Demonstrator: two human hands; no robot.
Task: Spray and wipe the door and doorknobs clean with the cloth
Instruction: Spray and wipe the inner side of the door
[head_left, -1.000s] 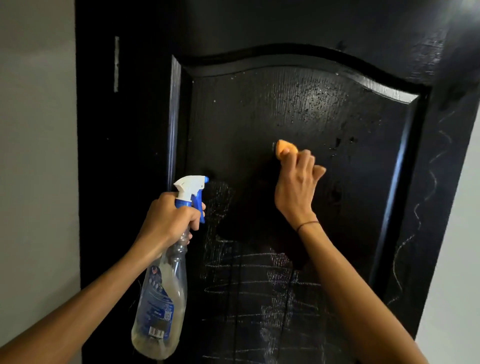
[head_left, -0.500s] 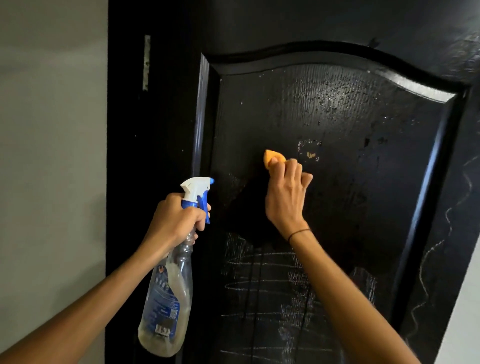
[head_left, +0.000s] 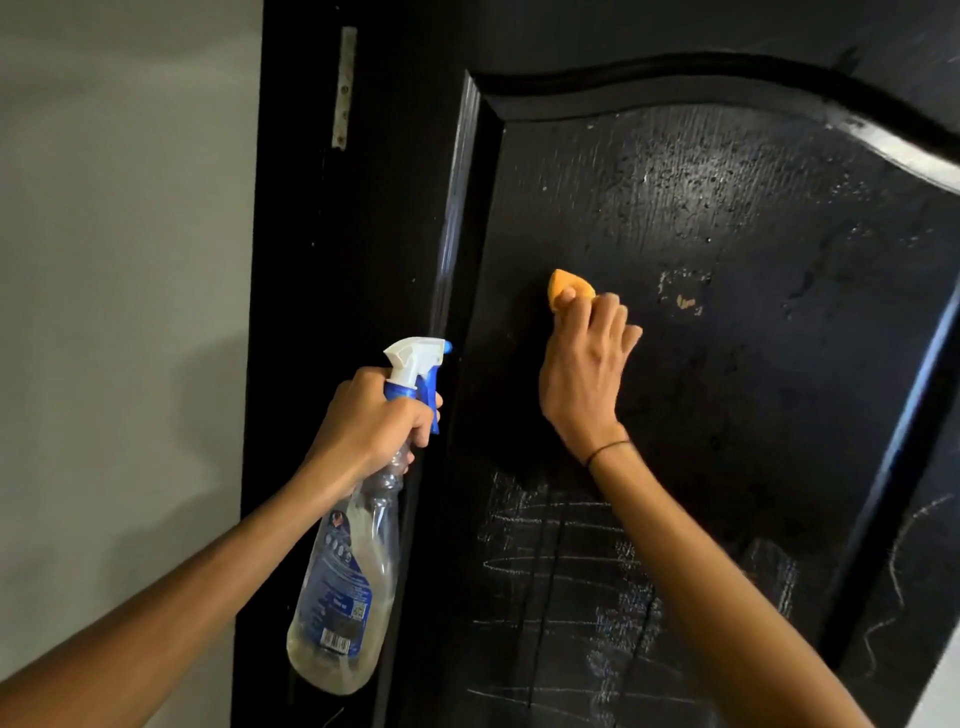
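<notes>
A black panelled door (head_left: 753, 249) fills the view, its upper panel wet with spray droplets and its lower part covered in white chalk scribbles (head_left: 571, 582). My right hand (head_left: 584, 374) grips an orange cloth (head_left: 566, 287) and presses it against the left side of the raised panel. My left hand (head_left: 371, 421) holds a clear spray bottle (head_left: 343, 587) by its neck, a finger on the blue trigger, the white nozzle pointing at the door. No doorknob is in view.
A grey wall (head_left: 119, 312) lies to the left of the black door frame (head_left: 296, 312). A narrow metal strip (head_left: 344, 88) is fixed on the frame near the top. More chalk lines run down the door's right stile (head_left: 898, 577).
My right hand has wiped the cloth leftwards across the panel, leaving a smeared patch to its right. The view has shifted left. The left hand still holds the bottle in the same pose.
</notes>
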